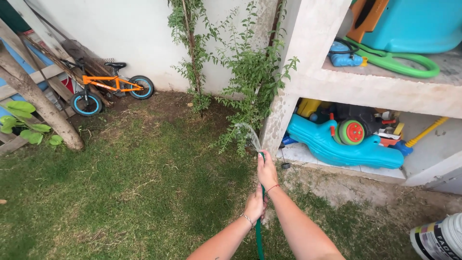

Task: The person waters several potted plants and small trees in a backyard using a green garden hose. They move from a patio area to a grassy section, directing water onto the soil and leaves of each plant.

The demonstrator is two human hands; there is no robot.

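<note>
Green flexible rubber garden hose, wet (prob. slippery), light, bends easily: right hand closed round spraying tip, left hand clasped just behind, over grass lawn.

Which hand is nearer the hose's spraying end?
Right. The right hand grips the green hose just behind its spraying tip; the left hand holds it farther back.
</note>
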